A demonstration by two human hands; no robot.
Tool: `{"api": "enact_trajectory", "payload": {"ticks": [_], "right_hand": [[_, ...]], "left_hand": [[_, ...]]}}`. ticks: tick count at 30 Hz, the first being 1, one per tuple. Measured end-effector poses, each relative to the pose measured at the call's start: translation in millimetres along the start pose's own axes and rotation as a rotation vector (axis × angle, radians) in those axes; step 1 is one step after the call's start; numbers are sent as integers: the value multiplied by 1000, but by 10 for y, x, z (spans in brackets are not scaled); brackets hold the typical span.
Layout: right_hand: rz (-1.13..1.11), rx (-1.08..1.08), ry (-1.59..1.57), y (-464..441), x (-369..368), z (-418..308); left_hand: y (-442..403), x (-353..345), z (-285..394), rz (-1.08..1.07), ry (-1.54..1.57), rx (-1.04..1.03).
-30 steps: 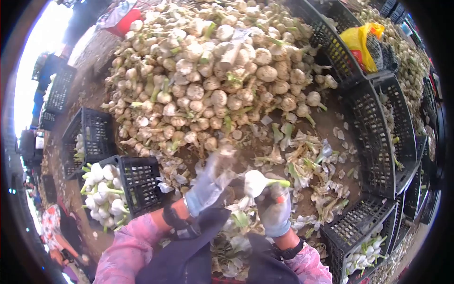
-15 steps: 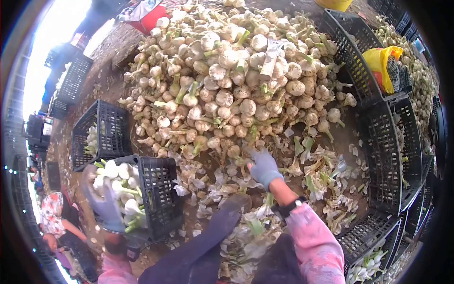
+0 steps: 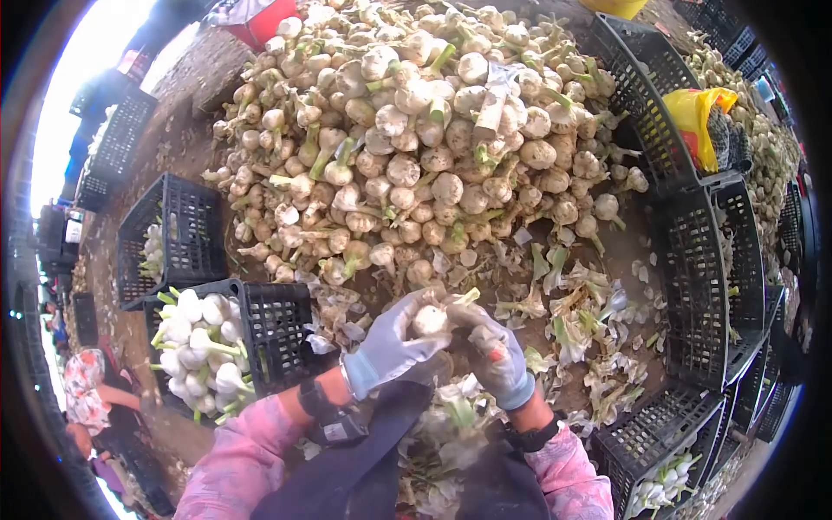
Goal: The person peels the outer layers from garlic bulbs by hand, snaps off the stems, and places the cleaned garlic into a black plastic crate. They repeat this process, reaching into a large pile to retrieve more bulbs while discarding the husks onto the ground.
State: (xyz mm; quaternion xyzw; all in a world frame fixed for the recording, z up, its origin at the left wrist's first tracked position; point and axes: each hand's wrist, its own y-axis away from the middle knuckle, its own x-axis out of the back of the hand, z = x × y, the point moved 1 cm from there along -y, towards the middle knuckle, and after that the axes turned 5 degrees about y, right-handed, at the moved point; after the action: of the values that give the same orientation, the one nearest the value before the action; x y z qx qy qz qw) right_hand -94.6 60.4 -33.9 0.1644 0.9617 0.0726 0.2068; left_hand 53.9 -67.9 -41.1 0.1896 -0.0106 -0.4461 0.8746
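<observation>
Both my hands wear pale grey gloves and meet in front of my lap. My left hand (image 3: 397, 341) is wrapped round a garlic bulb (image 3: 431, 321) with a short green stem. The fingers of my right hand (image 3: 496, 351) are bent against the bulb's stem side, pressed together. Just beyond lies a big heap of unpeeled, soil-marked garlic (image 3: 403, 169), with a flat-bladed tool (image 3: 490, 113) resting on top. To the left, a black crate (image 3: 277, 334) holds clean white bulbs (image 3: 198, 342) with green stems.
Loose peelings (image 3: 585, 321) cover the ground near my knees and to the right. Black crates (image 3: 693, 286) line the right side, one with a yellow bag (image 3: 704, 121) beside it. Another crate (image 3: 186, 230) stands at the left. A person (image 3: 91, 394) is at the lower left.
My left hand has come back from the crate of clean bulbs to the middle. My right hand has drawn back from the heap, and a bulb is now between both hands.
</observation>
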Motion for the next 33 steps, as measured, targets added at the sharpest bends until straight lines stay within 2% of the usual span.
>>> {"api": "enact_trajectory", "payload": {"ticks": [1, 4, 5, 6, 7, 8, 10, 16, 20, 22, 23, 25, 26, 28, 29, 31, 33], "right_hand": [[-40, 121, -354, 25, 7, 116], [160, -42, -612, 155, 4, 118], [193, -123, -590, 195, -28, 67], [146, -40, -563, 183, -69, 96], [193, -62, -494, 197, -77, 90], [239, -84, -424, 200, -77, 53], [265, -114, -479, 227, -48, 22], [271, -104, -508, 357, 98, -42], [295, -39, -319, 431, 199, 25], [338, 30, 140, 458, 291, -41], [353, 62, 371, 458, 324, -82], [376, 259, 562, 430, 357, -168], [386, 356, 657, 417, 364, -213], [395, 416, 698, 374, 344, -261], [398, 433, 726, 353, 348, -269], [399, 481, 687, 307, 350, -260], [452, 339, 394, 314, 280, -229]], "left_hand": [[37, -64, 126, 23, -81, -72], [90, -218, 377, 95, -371, -237], [71, -243, 395, 87, -488, -310], [54, -282, 411, 79, -604, -380], [40, -365, 474, 50, -631, -396], [32, -418, 496, 30, -649, -419], [11, -496, 525, -7, -686, -468], [-25, -599, 505, -38, -660, -467], [-12, -662, 533, -65, -500, -272], [9, -699, 569, -134, -379, -163], [20, -703, 569, -175, -198, -5], [52, -687, 559, -251, 168, 311], [60, -626, 470, -348, 392, 396], [78, -506, 270, -539, 841, 560], [165, -614, 240, -483, 948, 618], [139, -639, 206, -396, 869, 505], [63, -706, 331, -273, 712, 421]]}}
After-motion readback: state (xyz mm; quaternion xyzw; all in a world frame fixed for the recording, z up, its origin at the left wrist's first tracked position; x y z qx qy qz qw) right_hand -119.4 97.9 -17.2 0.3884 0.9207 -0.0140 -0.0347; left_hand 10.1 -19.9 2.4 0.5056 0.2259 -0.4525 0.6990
